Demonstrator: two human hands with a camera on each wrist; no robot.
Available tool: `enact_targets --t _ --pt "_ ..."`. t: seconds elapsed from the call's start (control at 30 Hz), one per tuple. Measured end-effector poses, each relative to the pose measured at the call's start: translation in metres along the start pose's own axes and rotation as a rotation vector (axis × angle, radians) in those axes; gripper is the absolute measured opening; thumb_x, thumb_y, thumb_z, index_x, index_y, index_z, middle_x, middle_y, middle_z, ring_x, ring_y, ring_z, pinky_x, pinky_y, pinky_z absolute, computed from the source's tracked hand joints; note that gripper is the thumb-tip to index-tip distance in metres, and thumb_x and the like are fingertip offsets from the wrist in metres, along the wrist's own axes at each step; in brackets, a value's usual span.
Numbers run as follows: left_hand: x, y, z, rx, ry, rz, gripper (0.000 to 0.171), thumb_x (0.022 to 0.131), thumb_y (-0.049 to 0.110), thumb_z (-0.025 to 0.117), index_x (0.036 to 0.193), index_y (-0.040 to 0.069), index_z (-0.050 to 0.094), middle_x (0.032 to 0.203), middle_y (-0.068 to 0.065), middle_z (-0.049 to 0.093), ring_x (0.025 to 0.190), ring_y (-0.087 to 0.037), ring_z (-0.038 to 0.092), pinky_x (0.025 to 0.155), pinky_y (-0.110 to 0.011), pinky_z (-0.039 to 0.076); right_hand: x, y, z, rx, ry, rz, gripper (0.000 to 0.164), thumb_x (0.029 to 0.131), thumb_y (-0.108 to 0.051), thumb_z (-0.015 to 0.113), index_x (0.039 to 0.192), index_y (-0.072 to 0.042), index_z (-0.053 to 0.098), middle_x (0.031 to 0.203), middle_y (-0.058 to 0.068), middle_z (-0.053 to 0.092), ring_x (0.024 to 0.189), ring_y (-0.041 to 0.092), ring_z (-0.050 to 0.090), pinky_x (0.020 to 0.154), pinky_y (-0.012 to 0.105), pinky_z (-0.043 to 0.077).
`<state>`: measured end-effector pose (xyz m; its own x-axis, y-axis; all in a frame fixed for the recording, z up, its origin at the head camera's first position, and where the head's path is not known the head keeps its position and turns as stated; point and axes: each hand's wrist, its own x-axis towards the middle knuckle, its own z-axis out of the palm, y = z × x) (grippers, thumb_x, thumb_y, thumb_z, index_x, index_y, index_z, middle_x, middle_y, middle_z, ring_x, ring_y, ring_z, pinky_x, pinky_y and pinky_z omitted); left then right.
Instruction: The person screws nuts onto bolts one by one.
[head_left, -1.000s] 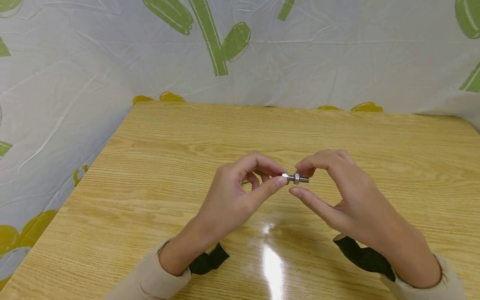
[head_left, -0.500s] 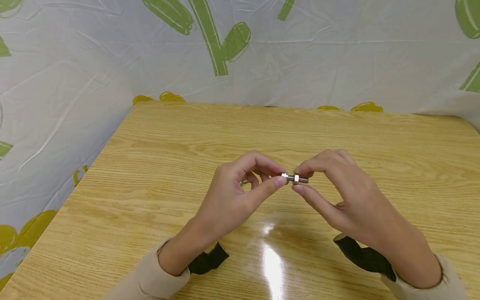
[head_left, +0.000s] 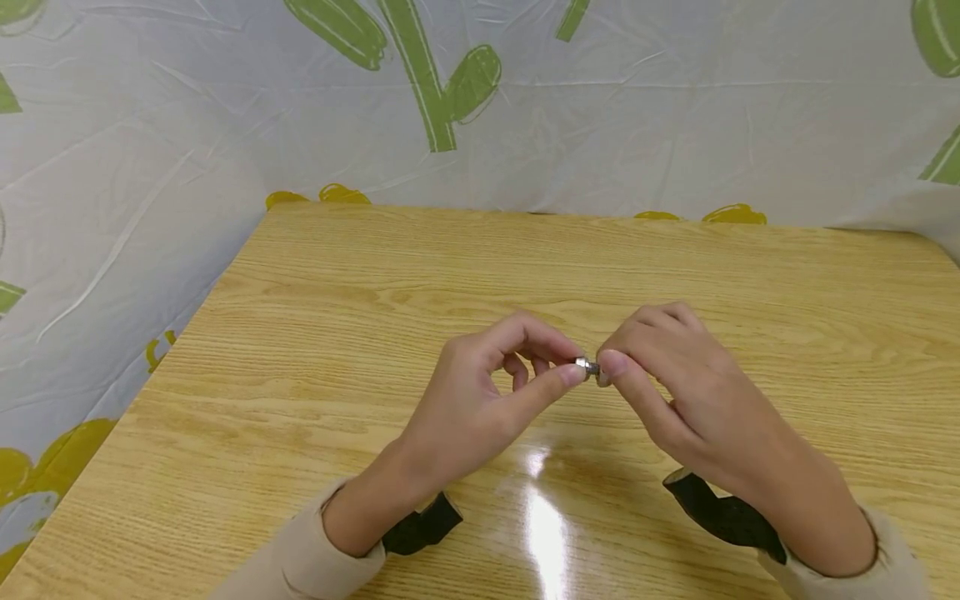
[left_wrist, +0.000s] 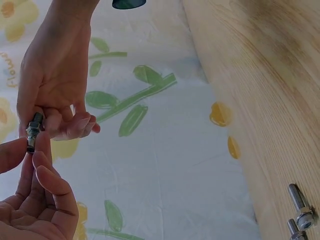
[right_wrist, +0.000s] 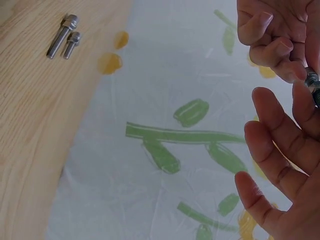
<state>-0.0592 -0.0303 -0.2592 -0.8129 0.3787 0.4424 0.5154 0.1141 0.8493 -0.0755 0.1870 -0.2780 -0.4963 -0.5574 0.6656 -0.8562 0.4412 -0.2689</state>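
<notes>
In the head view my left hand (head_left: 480, 408) pinches the hex head of a small silver bolt (head_left: 592, 368) between thumb and fingertips. The bolt is held roughly level above the table and points right. My right hand (head_left: 697, 400) has its thumb and curled forefinger on the nut partway along the shank, largely covering the nut and the threaded end. The left wrist view shows the nut (left_wrist: 33, 128) on the bolt, with threads sticking out beyond it. At the edge of the right wrist view, only part of the bolt (right_wrist: 313, 82) appears between the hands.
Under both hands lies a wood-grain table (head_left: 375, 275). On it rest a longer bolt (right_wrist: 61, 37) and a shorter bolt (right_wrist: 72, 46), side by side; the head view does not show them. A pale curtain (head_left: 600, 125) with printed plants hangs along the back and left.
The right thumb and forefinger have closed in on the nut and now cover it. Both hands have shifted slightly, the left one a little to the right with the bolt.
</notes>
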Motion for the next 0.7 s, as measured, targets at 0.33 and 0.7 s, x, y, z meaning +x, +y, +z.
enact_targets --t 0.33,0.7 --pt "0.002 0.013 -0.005 0.007 0.014 -0.043 0.009 0.087 0.010 0.064 0.096 0.008 0.064 0.086 0.006 0.066 0.076 -0.007 0.055 0.066 -0.023 0.049 0.007 -0.012 -0.006 0.000 0.070 0.040 0.035 0.083 -0.024 0.071 0.111 -0.007 0.061 0.094 -0.005 0.060 0.091 0.014 0.049 0.084 0.023 0.036" --pt "0.002 0.011 -0.006 -0.006 0.024 -0.072 0.008 0.088 0.014 0.064 0.096 0.012 0.064 0.084 0.013 0.064 0.077 -0.008 0.056 0.067 -0.025 0.048 0.012 -0.011 -0.003 0.020 0.122 -0.077 0.022 0.091 -0.022 0.060 0.101 -0.003 0.064 0.095 -0.001 0.063 0.088 0.015 0.051 0.082 0.022 0.038"
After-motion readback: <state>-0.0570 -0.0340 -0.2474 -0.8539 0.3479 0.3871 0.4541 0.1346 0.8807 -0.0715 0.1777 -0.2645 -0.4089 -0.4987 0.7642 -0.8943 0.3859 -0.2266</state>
